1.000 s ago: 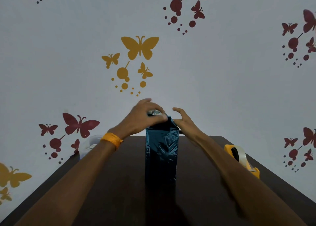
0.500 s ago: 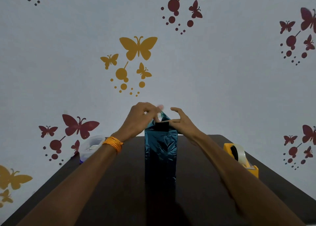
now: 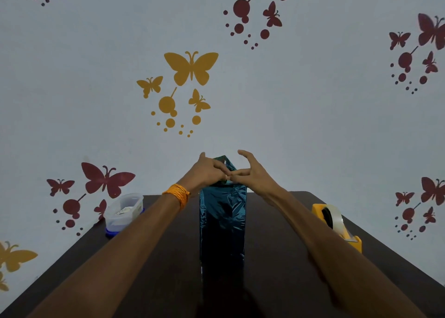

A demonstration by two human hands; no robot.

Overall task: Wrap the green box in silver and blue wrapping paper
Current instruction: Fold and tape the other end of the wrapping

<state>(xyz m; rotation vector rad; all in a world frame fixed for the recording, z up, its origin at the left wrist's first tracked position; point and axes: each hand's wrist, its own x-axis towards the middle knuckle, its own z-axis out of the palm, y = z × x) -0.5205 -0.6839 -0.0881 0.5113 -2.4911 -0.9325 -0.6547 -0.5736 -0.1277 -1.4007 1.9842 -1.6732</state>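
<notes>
Box (image 3: 222, 221) stands upright, centre of tabletop (image 3: 277, 257). Container (image 3: 124, 211) at 10 o'clock from box, far-left corner. Tape dispenser (image 3: 337, 223) at 3 o'clock, by rt edge. L hand (image 3: 207, 170) + R hand (image 3: 252, 173) meet on box top. Wall (image 3: 313, 113) behind.

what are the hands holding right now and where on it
The left hand pinches the blue wrapping paper at its folded top flap; the right hand only presses fingertips against that flap.
</notes>
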